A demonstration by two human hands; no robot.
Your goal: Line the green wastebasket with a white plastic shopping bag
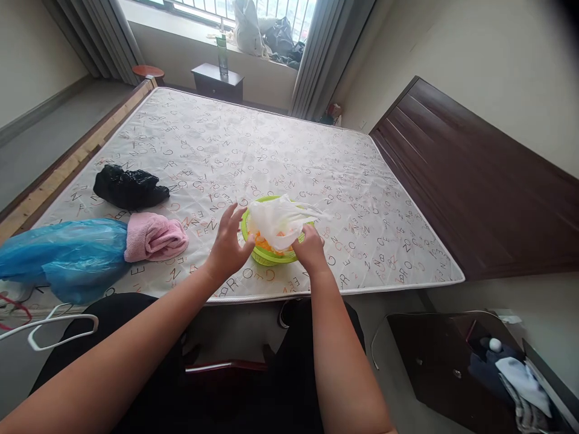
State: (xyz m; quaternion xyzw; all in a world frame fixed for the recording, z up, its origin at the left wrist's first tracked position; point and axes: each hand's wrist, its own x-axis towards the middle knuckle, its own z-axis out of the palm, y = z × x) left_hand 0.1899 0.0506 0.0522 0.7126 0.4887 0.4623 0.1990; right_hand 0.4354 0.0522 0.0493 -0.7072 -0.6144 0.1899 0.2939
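Observation:
A green plastic basket [261, 255] sits on the letter-printed mattress [271, 150] near its front edge. Inside it lies a white plastic bag [278, 220] with orange pieces showing through. My right hand [310, 248] pinches the bag's lower right side at the basket rim. My left hand [230, 240] hovers at the basket's left rim with fingers spread, close to the bag; I cannot tell whether it touches it.
On the mattress to the left lie a rolled pink towel [154, 236], a blue plastic bag [67, 256] and a black plastic bag [129, 187]. A white hanger [49, 325] is at the lower left. A dark cabinet [452, 367] stands at the lower right and a nightstand [217, 81] by the window.

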